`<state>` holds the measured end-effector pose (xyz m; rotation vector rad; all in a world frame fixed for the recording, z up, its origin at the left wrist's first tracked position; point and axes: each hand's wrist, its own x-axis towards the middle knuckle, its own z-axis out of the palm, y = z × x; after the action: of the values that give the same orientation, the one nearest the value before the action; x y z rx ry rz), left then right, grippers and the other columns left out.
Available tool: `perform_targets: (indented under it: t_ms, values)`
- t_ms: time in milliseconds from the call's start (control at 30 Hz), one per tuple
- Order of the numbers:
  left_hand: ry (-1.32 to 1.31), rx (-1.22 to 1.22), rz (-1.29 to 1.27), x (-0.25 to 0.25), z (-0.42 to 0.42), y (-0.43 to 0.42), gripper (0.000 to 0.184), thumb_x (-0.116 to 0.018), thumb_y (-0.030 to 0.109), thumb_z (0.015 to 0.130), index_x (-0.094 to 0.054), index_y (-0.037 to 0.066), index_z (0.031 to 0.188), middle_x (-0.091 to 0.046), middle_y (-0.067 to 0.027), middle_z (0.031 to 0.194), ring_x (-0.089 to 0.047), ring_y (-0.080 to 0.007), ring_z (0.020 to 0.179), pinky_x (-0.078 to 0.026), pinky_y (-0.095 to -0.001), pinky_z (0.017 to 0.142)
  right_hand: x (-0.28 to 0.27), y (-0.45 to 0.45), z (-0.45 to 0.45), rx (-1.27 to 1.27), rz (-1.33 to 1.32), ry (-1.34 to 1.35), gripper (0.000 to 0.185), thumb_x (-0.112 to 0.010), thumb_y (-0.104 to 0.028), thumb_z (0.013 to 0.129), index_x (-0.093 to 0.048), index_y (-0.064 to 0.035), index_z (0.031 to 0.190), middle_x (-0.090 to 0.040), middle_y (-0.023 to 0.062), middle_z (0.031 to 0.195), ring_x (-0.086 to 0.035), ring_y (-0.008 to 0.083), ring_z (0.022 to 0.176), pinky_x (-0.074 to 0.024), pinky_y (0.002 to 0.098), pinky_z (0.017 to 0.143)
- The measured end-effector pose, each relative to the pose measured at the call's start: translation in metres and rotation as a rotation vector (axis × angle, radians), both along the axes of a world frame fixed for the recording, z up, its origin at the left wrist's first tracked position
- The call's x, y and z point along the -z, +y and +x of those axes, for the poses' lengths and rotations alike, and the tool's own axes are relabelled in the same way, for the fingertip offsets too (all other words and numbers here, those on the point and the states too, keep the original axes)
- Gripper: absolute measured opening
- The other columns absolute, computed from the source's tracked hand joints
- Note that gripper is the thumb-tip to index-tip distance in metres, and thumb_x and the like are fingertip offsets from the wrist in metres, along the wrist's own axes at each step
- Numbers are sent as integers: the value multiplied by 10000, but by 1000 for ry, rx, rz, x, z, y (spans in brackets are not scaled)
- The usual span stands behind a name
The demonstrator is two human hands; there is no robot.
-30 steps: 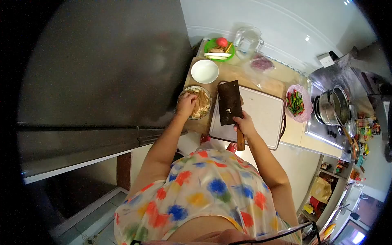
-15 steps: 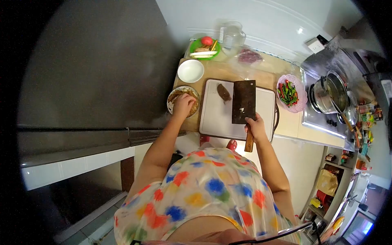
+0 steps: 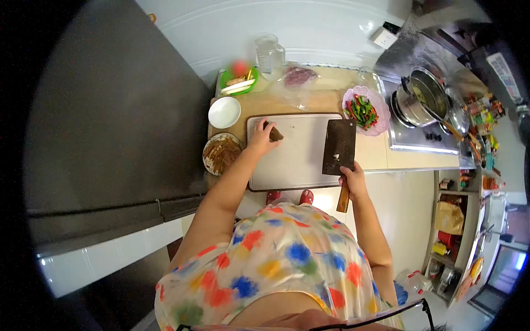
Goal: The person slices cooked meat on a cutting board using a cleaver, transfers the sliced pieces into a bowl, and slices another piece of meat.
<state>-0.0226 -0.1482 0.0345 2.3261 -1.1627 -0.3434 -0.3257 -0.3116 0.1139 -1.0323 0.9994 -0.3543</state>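
Note:
My left hand [image 3: 263,139] is at the left part of the white cutting board [image 3: 298,165], its fingers around a dark brown piece of food [image 3: 275,133]. My right hand [image 3: 353,177] grips the wooden handle of a dark cleaver [image 3: 339,146], whose wide blade lies over the board's right end. Left of the board is a patterned bowl [image 3: 222,154] of brownish sliced food, and behind that an empty white bowl [image 3: 224,112]. A pink scalloped plate [image 3: 382,118] with cut red and green peppers sits right of the board.
A green plate [image 3: 253,87] with vegetables, a glass pitcher [image 3: 270,58] and bagged meat [image 3: 300,76] stand along the wall. On the right, a steel pot [image 3: 415,105] is on the stove [image 3: 403,141]. A dark, tall surface [image 3: 110,121] borders the left side.
My left hand has left the patterned bowl and closed round the brown piece on the board. My right hand has moved the cleaver rightward over the board. The camera view has shifted.

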Motion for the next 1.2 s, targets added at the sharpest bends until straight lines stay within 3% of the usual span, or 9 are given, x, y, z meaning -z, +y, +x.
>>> perform_targets:
  t_ms: [200,400,467,567,600,733,867,1200]
  values:
    - [-32,128,-84,20,-10,-4,584,-823,264,638,-562,119,1140,-432,-130,1241,-456,-365,1122,-421,-449,947,11,11,-17,88,42,45,197,-597,-10,842,-533,-18,1028,-567,46,730,-493,122,425,-404,248,375]
    - [-15,254,-102,6,-83,-13,598,-809,291,653,-553,135,1171,-419,-106,1280,-432,-347,1153,-401,-441,976,14,17,-10,30,-49,128,173,-610,-27,848,-546,-8,1008,-568,48,704,-502,128,438,-423,271,393]
    - [51,220,-102,4,-94,-14,629,-811,274,649,-535,130,1196,-416,-103,1292,-424,-345,1166,-391,-440,990,14,20,-1,-25,-133,194,193,-590,-45,865,-546,-6,1049,-567,52,695,-504,136,424,-433,276,404]
    - [-39,191,-364,15,-95,-9,609,-796,221,668,-526,120,1205,-449,-104,1256,-438,-342,1158,-393,-440,985,5,20,9,-278,-390,463,193,-586,-77,875,-556,1,1049,-576,70,645,-541,139,448,-451,295,423]
    - [-41,224,-370,19,-92,-7,585,-785,198,678,-531,115,1198,-461,-103,1241,-447,-339,1151,-396,-437,984,7,21,12,-321,-449,478,177,-597,-114,856,-535,-9,984,-631,205,711,-643,283,568,-498,417,520]
    - [-22,310,-376,33,-87,-3,486,-743,126,712,-557,100,1161,-497,-103,1187,-479,-325,1120,-413,-426,974,17,25,30,-543,-860,564,169,-571,-140,851,-508,-36,967,-638,247,806,-611,443,787,-478,527,683]
    - [-58,306,-405,39,-90,-4,427,-730,110,719,-583,89,1119,-503,-102,1172,-491,-313,1110,-432,-418,960,14,33,42,-701,-954,603,181,-513,-125,870,-457,-51,1025,-636,226,800,-624,426,738,-496,515,646]
    - [-88,328,-418,39,-87,-6,444,-720,113,704,-582,92,1125,-502,-101,1161,-491,-316,1109,-436,-423,969,4,41,45,-767,-1093,554,170,-466,-95,870,-434,-47,1030,-629,185,776,-632,396,664,-511,485,567]
